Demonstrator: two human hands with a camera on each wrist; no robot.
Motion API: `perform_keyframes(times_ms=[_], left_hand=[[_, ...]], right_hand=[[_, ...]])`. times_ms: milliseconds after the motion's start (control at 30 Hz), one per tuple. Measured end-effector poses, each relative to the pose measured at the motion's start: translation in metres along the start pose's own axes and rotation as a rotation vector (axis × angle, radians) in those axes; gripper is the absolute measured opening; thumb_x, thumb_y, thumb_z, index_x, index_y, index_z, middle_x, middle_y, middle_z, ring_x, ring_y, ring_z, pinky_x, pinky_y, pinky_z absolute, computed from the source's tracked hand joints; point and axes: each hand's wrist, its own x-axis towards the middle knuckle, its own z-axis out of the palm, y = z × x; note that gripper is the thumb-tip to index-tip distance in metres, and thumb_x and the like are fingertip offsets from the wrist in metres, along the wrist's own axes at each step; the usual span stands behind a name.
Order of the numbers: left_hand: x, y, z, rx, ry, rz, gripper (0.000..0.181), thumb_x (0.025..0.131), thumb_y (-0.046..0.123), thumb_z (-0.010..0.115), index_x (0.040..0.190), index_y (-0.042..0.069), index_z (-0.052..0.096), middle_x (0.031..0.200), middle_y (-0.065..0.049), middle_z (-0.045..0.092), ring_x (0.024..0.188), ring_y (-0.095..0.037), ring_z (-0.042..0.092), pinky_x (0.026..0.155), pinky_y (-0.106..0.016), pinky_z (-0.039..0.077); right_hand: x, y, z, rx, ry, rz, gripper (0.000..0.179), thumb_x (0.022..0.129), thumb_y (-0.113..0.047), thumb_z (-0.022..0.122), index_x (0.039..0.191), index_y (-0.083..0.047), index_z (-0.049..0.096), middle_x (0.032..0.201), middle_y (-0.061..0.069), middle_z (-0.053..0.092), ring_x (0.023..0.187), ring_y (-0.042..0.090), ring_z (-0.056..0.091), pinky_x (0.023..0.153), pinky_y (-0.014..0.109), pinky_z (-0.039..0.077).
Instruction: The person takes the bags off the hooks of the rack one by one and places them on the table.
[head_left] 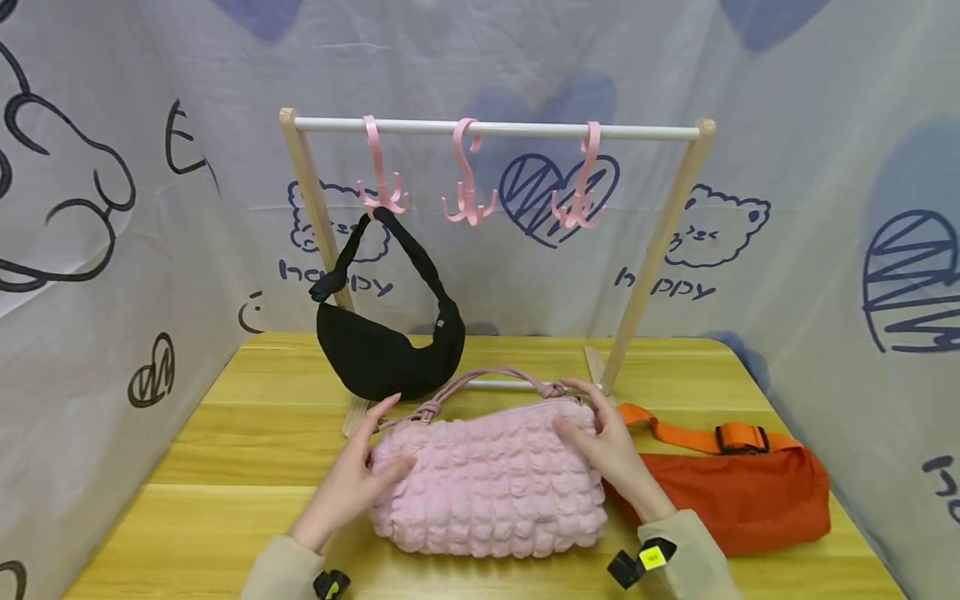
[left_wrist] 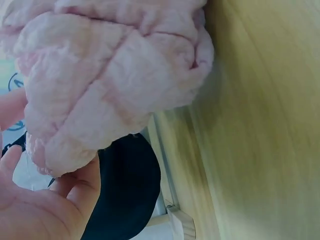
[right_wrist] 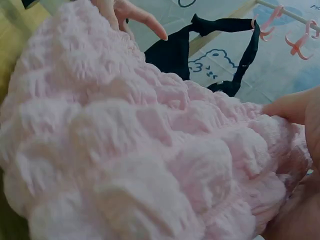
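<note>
A pink, puckered handbag (head_left: 487, 492) stands at the front middle of the table, its thin strap (head_left: 495, 372) arching over the top. At its left end my left hand (head_left: 351, 483) holds it, thumb on the front and other fingers partly hidden behind. My right hand (head_left: 611, 446) grips the upper right corner, with the thumb across the front face. In the left wrist view, the left fingers (left_wrist: 82, 187) curl against the end of the bag. The right wrist view shows the puckered fabric (right_wrist: 125, 145) up close.
Behind stands a rack with a white bar (head_left: 525, 128) and pink hooks (head_left: 468, 196). A black shoulder bag (head_left: 390, 358) hangs from the left hook. An orange-red bag (head_left: 738, 500) with an orange strap lies on the wooden table (head_left: 217, 467) at right. Printed cloth surrounds the table.
</note>
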Motion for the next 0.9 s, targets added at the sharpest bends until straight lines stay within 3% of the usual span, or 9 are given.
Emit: perform_keyframes(times_ms=[100, 167, 267, 400, 633, 800, 900], left_hand=[[0.001, -0.001, 0.003, 0.069, 0.017, 0.046, 0.075, 0.089, 0.014, 0.077, 0.153, 0.026, 0.040, 0.156, -0.013, 0.041, 0.141, -0.041, 0.044, 0.109, -0.066, 0.039], [0.002, -0.002, 0.007, 0.115, 0.027, 0.082, 0.067, 0.088, 0.010, 0.076, 0.149, 0.018, 0.047, 0.151, -0.013, 0.046, 0.137, -0.041, 0.049, 0.109, -0.065, 0.040], [0.004, -0.004, 0.012, 0.175, 0.037, 0.136, 0.057, 0.088, 0.005, 0.075, 0.141, 0.008, 0.055, 0.143, -0.014, 0.052, 0.130, -0.037, 0.055, 0.107, -0.061, 0.044], [0.008, -0.006, 0.018, 0.236, 0.041, 0.166, 0.051, 0.086, 0.001, 0.076, 0.134, 0.007, 0.061, 0.138, -0.013, 0.056, 0.127, -0.034, 0.058, 0.107, -0.056, 0.047], [0.014, -0.010, 0.026, 0.301, 0.022, 0.122, 0.039, 0.090, 0.001, 0.072, 0.129, 0.005, 0.065, 0.138, -0.017, 0.056, 0.125, -0.035, 0.060, 0.107, -0.052, 0.048], [0.016, -0.014, 0.032, 0.313, -0.014, 0.086, 0.032, 0.097, 0.005, 0.063, 0.129, 0.002, 0.064, 0.140, -0.020, 0.054, 0.127, -0.039, 0.059, 0.108, -0.054, 0.046], [0.016, -0.014, 0.033, 0.325, -0.025, 0.066, 0.031, 0.100, 0.009, 0.058, 0.130, 0.003, 0.064, 0.142, -0.019, 0.053, 0.130, -0.039, 0.057, 0.110, -0.055, 0.044]], right_hand=[[0.002, 0.004, -0.004, -0.066, -0.040, 0.025, 0.056, 0.097, -0.008, 0.065, 0.148, -0.007, 0.042, 0.115, 0.018, 0.062, 0.092, 0.004, 0.064, 0.079, 0.022, 0.054], [0.003, 0.007, -0.005, -0.137, -0.038, 0.036, 0.056, 0.097, -0.009, 0.066, 0.148, -0.008, 0.042, 0.112, 0.019, 0.062, 0.091, 0.005, 0.062, 0.080, 0.022, 0.052], [0.006, 0.010, -0.006, -0.245, -0.013, 0.043, 0.056, 0.096, -0.009, 0.067, 0.147, -0.007, 0.044, 0.118, 0.020, 0.063, 0.097, 0.009, 0.060, 0.085, 0.023, 0.049], [0.011, 0.014, -0.006, -0.338, 0.006, 0.048, 0.055, 0.096, -0.010, 0.067, 0.145, -0.006, 0.044, 0.132, 0.019, 0.062, 0.112, 0.022, 0.060, 0.097, 0.036, 0.048], [0.018, 0.022, -0.005, -0.405, -0.044, 0.093, 0.054, 0.099, -0.013, 0.063, 0.146, -0.007, 0.039, 0.143, 0.023, 0.054, 0.132, 0.040, 0.052, 0.109, 0.059, 0.040], [0.019, 0.026, -0.007, -0.523, -0.084, 0.153, 0.054, 0.100, -0.020, 0.061, 0.146, -0.005, 0.036, 0.147, 0.027, 0.047, 0.135, 0.043, 0.049, 0.109, 0.062, 0.040], [0.017, 0.026, -0.007, -0.579, -0.100, 0.150, 0.056, 0.100, -0.021, 0.061, 0.147, -0.003, 0.036, 0.150, 0.027, 0.045, 0.137, 0.042, 0.048, 0.110, 0.061, 0.041]])
